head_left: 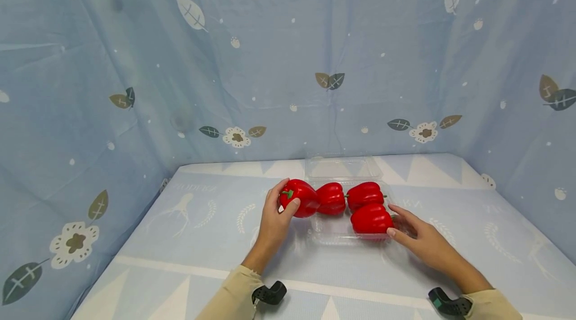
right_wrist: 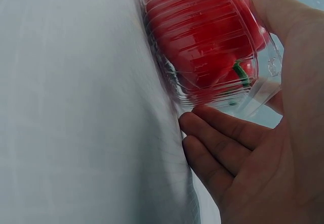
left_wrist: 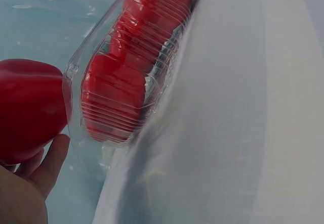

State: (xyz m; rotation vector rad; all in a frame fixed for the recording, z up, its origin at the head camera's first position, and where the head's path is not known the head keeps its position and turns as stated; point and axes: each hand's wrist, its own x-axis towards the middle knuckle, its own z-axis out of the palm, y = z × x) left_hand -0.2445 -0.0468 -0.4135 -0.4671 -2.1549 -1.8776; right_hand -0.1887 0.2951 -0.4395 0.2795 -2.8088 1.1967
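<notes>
My left hand (head_left: 282,203) grips a red bell pepper (head_left: 303,199) just off the left edge of a clear plastic tray (head_left: 342,236). Three more red peppers (head_left: 371,218) lie inside the tray. In the left wrist view the held pepper (left_wrist: 28,107) sits against my thumb (left_wrist: 50,158), next to the tray's ribbed wall (left_wrist: 71,77). My right hand (head_left: 407,225) rests with fairly straight fingers against the tray's right side, thumb near the front right pepper. In the right wrist view its fingers (right_wrist: 228,138) lie along the tray corner (right_wrist: 258,90).
The tray's clear lid (head_left: 342,166) lies open flat behind it. A blue patterned cloth (head_left: 202,240) covers the table, and blue leaf-print curtains (head_left: 135,85) close off the back and both sides. Black wrist mounts (head_left: 270,292) show at the bottom edge.
</notes>
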